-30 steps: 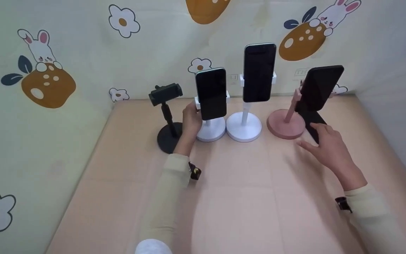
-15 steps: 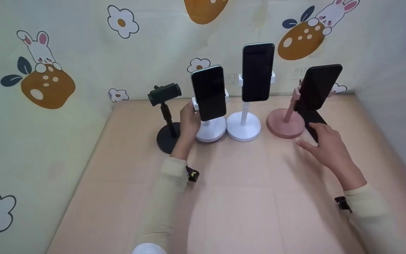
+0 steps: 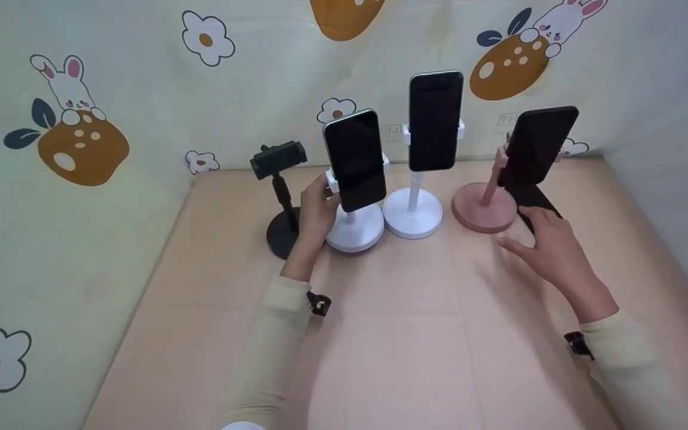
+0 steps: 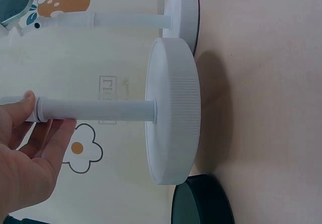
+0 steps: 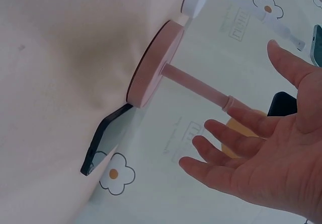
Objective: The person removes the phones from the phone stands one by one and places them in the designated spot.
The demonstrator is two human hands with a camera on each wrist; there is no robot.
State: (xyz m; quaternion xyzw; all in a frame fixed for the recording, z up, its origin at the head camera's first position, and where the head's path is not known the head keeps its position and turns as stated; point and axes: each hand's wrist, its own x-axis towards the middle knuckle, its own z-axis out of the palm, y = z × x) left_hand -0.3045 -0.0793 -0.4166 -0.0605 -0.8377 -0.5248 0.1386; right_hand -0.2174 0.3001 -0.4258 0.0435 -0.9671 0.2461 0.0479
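Observation:
My left hand (image 3: 319,210) grips the post of a white phone stand (image 4: 100,110), thumb on one side and fingers on the other. That stand's clamp carries a phone (image 3: 355,160) with a dark screen, tilted slightly. Its round base (image 4: 173,113) casts a shadow on the tabletop beside it. With its fingers spread and nothing in it, my right hand (image 3: 550,246) is beside a pink phone stand (image 3: 484,208), which holds another phone (image 3: 541,146). Under that one, a black phone (image 5: 103,133) lies near the pink base, by my right fingertips.
A second white stand (image 3: 413,214) with an upright phone (image 3: 436,120) is between the gripped stand and the pink one. At the left, a black stand (image 3: 281,230) has a bare clamp (image 3: 278,159). Behind the table (image 3: 404,358) hangs a printed cloth (image 3: 135,107).
My left hand has pulled the gripped white stand slightly left and toward me, and its phone leans more. The right hand stays nearly in place.

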